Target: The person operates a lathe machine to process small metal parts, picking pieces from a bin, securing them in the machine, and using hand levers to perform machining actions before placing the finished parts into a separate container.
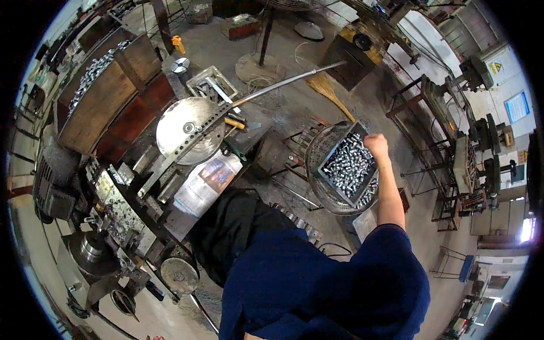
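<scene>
My right hand (377, 145) is closed at the right-hand edge of a grey metal box (323, 175), its fingers curled over the rim. Small shiny metal cylindrical parts (347, 165) fill the box in a loose heap. Under the box is a round perforated metal basin (312, 152), with more of the same parts showing at its lower right. Only some fingertips of my left hand (154, 338) show at the bottom edge, far from the box. Whether that hand grips anything is hidden.
A lathe-like machine with a chuck (92, 247) stands at the left. Its long perforated bar (195, 137) crosses a big metal disc (177, 126). Printed paper (195, 192) lies on the bench. A broom (326, 90) lies beyond the basin; racks (425, 107) line the right.
</scene>
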A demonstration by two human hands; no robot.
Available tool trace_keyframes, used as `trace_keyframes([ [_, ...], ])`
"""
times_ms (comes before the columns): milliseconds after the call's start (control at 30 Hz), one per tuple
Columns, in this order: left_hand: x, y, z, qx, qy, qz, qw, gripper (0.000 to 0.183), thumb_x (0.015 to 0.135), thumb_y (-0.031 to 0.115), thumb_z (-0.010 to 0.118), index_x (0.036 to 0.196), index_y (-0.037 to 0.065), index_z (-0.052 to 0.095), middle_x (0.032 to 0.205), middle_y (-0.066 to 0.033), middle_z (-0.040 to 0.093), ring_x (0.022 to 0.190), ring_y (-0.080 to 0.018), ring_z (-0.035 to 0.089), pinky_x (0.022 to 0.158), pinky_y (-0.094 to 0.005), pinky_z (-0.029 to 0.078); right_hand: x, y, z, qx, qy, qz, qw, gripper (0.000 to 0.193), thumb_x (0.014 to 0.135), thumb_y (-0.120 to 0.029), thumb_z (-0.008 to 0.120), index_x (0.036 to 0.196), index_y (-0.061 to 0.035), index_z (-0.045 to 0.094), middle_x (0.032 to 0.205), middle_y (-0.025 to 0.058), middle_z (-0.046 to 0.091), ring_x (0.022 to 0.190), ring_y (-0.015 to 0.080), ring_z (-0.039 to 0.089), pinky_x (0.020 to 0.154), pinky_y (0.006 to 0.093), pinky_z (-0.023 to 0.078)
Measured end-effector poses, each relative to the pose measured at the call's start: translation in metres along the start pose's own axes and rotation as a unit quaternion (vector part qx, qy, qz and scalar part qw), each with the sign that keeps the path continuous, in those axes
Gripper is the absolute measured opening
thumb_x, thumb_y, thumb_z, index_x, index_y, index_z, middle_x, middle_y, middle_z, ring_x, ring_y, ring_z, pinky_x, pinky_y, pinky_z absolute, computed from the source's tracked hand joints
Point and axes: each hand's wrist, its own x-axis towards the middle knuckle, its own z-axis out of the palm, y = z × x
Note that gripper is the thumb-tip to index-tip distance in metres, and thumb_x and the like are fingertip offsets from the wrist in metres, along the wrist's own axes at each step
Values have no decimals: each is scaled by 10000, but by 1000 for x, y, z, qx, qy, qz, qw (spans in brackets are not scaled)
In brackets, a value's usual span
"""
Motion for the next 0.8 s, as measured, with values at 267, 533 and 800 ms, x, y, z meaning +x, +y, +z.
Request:
trace_keyframes([
  [267,-13,6,-8,41,9,24,999,344,860,259,575,1051,-27,584,868,-129,601,773,-248,590,741,-409,485,-27,-17,59,-165,-224,-165,946,284,597,-221,599,824,-66,671,1007,181,616,941,305,596,838,372,476],
  [533,-15,1,-16,51,4,39,998,352,865,269,562,1066,-19,583,896,-140,602,800,-256,590,757,-402,479,-16,-29,67,-277,-252,-143,916,453,664,-249,591,1052,-16,600,1175,187,537,1079,299,534,907,353,440],
  [800,-18,3,-20,74,2,53,996,360,869,279,549,1080,-12,581,923,-151,603,827,-263,591,773,-396,474,-6,-35,57,-208,-357,-138,900,427,656,-257,583,992,4,620,1121,218,566,1067,280,549,891,341,439],
])
